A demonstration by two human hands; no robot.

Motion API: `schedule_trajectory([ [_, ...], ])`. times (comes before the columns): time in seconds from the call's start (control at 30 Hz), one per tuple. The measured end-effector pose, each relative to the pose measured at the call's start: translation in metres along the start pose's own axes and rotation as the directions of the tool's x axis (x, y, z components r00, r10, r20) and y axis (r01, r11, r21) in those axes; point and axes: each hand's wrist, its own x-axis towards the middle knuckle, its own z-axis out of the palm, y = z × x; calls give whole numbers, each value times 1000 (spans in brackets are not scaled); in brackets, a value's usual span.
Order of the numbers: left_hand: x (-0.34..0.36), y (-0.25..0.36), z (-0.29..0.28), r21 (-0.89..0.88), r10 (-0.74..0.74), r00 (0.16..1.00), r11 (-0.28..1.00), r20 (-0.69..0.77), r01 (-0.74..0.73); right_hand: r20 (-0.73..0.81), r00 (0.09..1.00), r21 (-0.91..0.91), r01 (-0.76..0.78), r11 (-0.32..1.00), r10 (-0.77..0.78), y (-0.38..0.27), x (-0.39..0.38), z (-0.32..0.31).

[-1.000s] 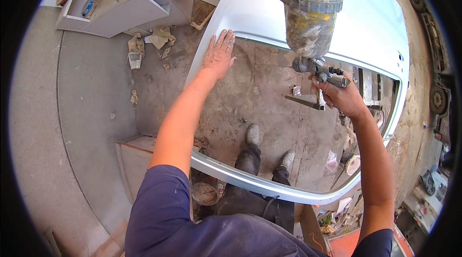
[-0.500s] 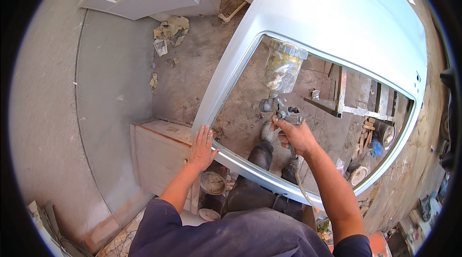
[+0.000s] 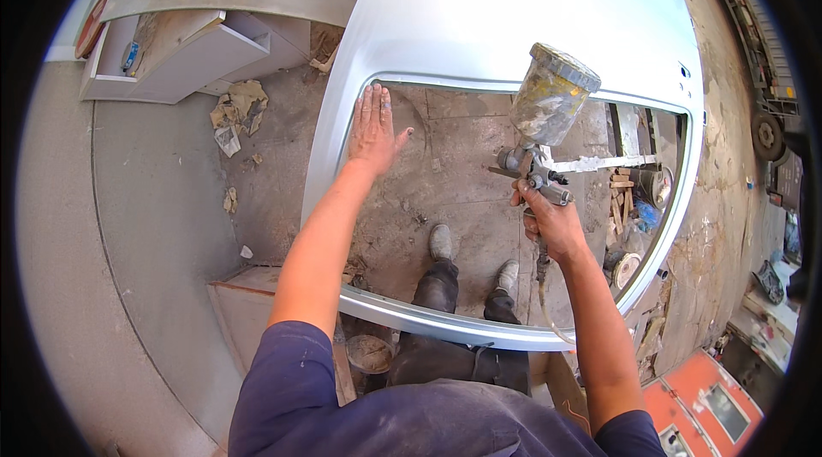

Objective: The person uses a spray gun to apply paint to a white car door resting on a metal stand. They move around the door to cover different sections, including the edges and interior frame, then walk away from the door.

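A light blue vehicle door panel (image 3: 514,16) with a large window opening lies in front of me. My left hand (image 3: 373,133) is flat, fingers stretched, at the inner edge of the frame near the opening's far left corner, holding nothing. In my right hand (image 3: 555,224) is a spray gun (image 3: 538,176), gripped by its handle above the opening. Its paint-stained cup (image 3: 555,101) sits on top, tilted, and overlaps the panel's edge in view. From the handle a thin hose (image 3: 548,307) runs down toward my right forearm.
Beyond the left side stand a pale open cabinet (image 3: 184,59) and crumpled paper (image 3: 240,110). A wooden box (image 3: 240,311) is near my left elbow. Through the opening show my shoes (image 3: 440,243), wood scraps (image 3: 621,196) and tins (image 3: 625,268). A red panel (image 3: 706,401) lies at the lower right.
My left hand has slid away from me along the frame to its far left corner. The spray gun in my right hand has shifted rightward, and the view has moved too.
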Motion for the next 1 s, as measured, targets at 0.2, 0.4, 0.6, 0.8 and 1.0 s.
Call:
schedule_trajectory([
  [0.2,31,95,17,15,-106,990,994,89,105,-145,987,26,65,998,-61,3,-21,-81],
  [0.4,68,96,23,19,-353,922,933,-157,360,-188,982,12,28,1000,-25,37,-39,-137],
  [0.6,105,134,15,45,-519,855,854,12,518,-259,965,133,77,988,-40,52,-56,-169],
  [0.8,125,242,9,-30,-536,830,837,153,546,-286,958,157,73,985,-26,74,-72,-222],
  [1.0,133,393,-1,-49,-224,952,970,211,239,-382,923,246,145,958,-42,87,-91,-261],
])
